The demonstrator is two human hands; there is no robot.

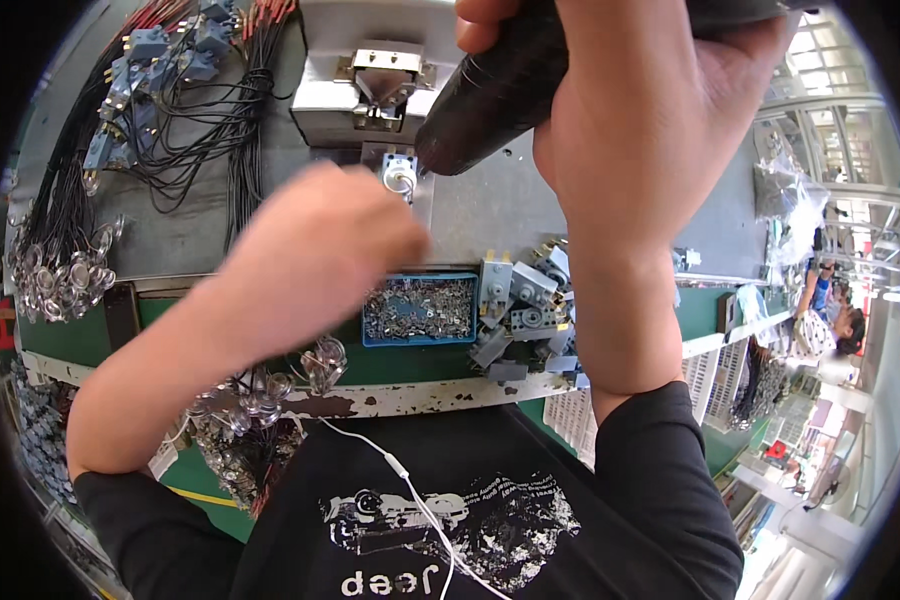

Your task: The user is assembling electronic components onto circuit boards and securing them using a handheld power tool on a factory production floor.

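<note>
My right hand (650, 130) is wrapped round a thick black electric screwdriver (490, 105), slanting down to the left. Its lower end is beside a small grey-blue switch-like part (400, 165) with a round metal piece, sitting at the front of a metal fixture (335, 120). Just below that part is my left hand (335, 225), blurred by motion, with its fingers curled in. Whatever is between those fingers is hidden. A blue tray (420, 342) of small metal pieces lies near the bench edge, below my left hand.
Several grey-blue parts with brass prongs (530, 315) are heaped right of the tray. Bundled black cables (210, 120) with blue connectors cover the bench's left side. Round metal cable ends (65, 280) hang at the front edge. Another person (838, 325) is at far right.
</note>
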